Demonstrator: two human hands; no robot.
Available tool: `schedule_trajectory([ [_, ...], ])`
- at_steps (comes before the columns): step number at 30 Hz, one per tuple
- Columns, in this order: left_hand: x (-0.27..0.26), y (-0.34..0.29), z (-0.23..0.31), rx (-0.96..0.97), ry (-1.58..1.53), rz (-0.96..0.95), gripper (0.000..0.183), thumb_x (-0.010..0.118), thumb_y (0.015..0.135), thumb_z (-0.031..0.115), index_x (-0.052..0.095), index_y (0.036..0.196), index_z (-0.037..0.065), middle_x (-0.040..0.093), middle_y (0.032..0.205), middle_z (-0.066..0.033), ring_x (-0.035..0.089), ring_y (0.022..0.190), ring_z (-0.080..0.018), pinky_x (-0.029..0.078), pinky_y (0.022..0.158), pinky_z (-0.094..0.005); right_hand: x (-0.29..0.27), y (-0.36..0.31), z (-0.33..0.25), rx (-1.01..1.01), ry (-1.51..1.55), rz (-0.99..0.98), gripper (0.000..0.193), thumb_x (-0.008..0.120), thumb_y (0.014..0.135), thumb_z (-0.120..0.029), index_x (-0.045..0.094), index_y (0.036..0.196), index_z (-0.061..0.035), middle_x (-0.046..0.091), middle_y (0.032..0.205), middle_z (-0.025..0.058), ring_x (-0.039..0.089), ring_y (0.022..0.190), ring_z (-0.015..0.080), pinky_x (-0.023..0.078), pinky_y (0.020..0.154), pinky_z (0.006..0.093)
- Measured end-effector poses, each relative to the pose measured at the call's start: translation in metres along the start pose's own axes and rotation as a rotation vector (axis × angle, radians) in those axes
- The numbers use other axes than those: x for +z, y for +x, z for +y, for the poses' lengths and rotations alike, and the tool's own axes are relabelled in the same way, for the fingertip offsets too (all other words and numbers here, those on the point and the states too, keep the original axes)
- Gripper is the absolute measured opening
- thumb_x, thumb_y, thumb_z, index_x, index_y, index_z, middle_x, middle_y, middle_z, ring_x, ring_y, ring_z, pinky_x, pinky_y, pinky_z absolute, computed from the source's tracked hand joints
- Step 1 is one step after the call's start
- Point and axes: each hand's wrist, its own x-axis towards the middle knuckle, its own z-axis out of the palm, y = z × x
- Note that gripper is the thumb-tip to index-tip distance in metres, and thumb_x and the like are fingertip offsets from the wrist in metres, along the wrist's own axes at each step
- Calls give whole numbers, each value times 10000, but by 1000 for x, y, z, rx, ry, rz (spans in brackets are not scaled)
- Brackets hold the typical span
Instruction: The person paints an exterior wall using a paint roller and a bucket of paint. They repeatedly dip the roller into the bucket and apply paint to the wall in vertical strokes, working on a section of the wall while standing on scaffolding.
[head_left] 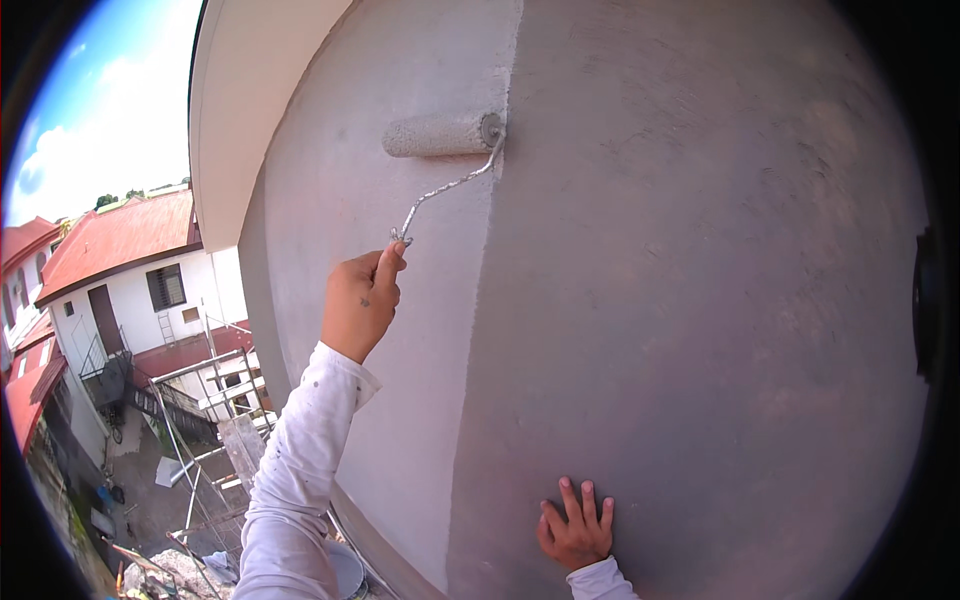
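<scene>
My left hand [362, 304] is closed round the handle end of a paint roller [440, 135], thumb laid along its top. The roller's wire frame [430, 193] is spattered with paint, and its fuzzy grey sleeve lies level against the wall near the top. That sleeve is on the lighter grey strip [400, 400], its right end at the border with the darker grey wall surface [680, 300]. Low on the darker part, my right hand [577, 530] rests with fingers spread and holds nothing. Most of the roller's handle is hidden in my fist.
Below my left arm is part of a round pale bucket [347, 572]. Metal scaffolding [205, 455] stands at the lower left, above a yard [140, 490] far below. A pale overhanging edge [240, 120] borders the wall. White buildings with red roofs [125, 237] lie beyond.
</scene>
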Motion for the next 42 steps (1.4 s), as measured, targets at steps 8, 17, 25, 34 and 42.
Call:
schedule_trajectory([
  [8, 6, -12, 4, 14, -55, -11, 534, 583, 1059, 475, 710, 912, -22, 472, 533, 10, 425, 405, -75, 319, 389, -265, 2, -4, -4, 6, -13, 5, 157, 642, 890, -389, 765, 935, -302, 581, 1520, 2, 384, 1519, 288, 120, 1270, 551],
  [17, 2, 127, 140, 120, -18, -9, 488, 575, 1045, 461, 698, 947, -1, 535, 630, 0, 485, 460, -96, 389, 418, -281, -11, 5, -13, 60, 124, -10, 237, 618, 970, -325, 750, 1130, -212, 579, 1517, 55, 513, 1411, 314, 417, 1083, 607],
  [25, 17, 259, 245, 201, -182, -119, 424, 536, 1080, 438, 674, 1018, 43, 542, 673, 35, 467, 514, -54, 401, 444, -228, -10, -2, -4, 74, 137, -42, 225, 632, 953, -334, 745, 1098, -204, 543, 1548, 52, 470, 1448, 300, 406, 1094, 618],
  [34, 27, 219, 184, 202, -453, -321, 397, 515, 1095, 420, 647, 1136, 48, 536, 708, 48, 422, 508, -19, 386, 433, -179, 0, -4, 0, 5, 1, -10, 184, 617, 912, -379, 758, 993, -295, 555, 1550, 12, 346, 1546, 285, 86, 1280, 543],
  [42, 4, 62, 46, -134, -341, -282, 557, 612, 1015, 556, 703, 1168, 29, 543, 672, 23, 434, 490, -52, 350, 432, -244, 6, 7, -9, -3, 40, -22, 190, 625, 910, -362, 768, 1019, -302, 553, 1548, 63, 330, 1548, 344, 76, 1276, 567],
])
